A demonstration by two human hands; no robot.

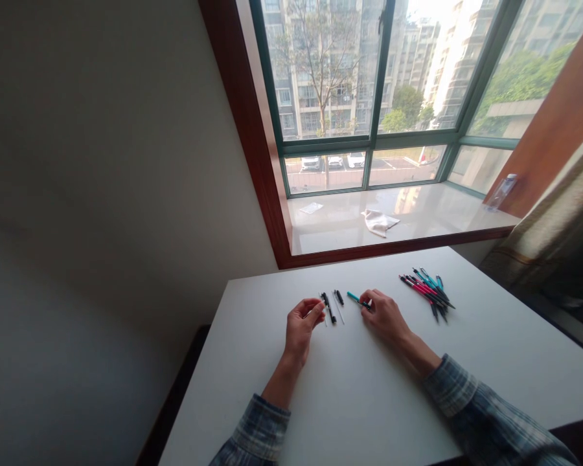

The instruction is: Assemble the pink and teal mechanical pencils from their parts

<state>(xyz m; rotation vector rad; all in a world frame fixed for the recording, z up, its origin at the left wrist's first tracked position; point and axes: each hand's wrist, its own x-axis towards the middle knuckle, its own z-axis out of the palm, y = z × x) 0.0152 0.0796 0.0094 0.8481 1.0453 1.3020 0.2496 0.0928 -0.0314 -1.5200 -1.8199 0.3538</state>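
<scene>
1. Nearest are the person's two forearms, in blue plaid sleeves (486,411), reaching out over a white table (291,414).
2. The right hand (383,317) is mostly closed, its fingertips (370,304) pinching a teal pen (355,297) near one end. The pen points left, held just above the tabletop or barely touching it; the picture can't settle which.
3. The left hand (301,327) is curled, thumb and forefinger (318,305) meeting in a pinch. Whether they grip anything thin is too small to tell.
4. Between the hands, on the table, lie a black pen barrel (329,309), a short black pen piece (339,297) and a thin clear refill (339,307) - all loose and just beside one another.
5. Further right, well apart from the hands, sits a heap of pink, teal and black pens (427,291), crossed over each other.
6. Beyond the table is a pale stone windowsill (418,217) holding a crumpled white cloth (379,222), a flat sheet of paper (311,208) and a clear plastic bottle (500,191).
7. Farthest off, through a green-framed window (376,139), parked cars (333,162) and apartment blocks (311,71) show - a bare-branched tree (320,71) in front.
</scene>
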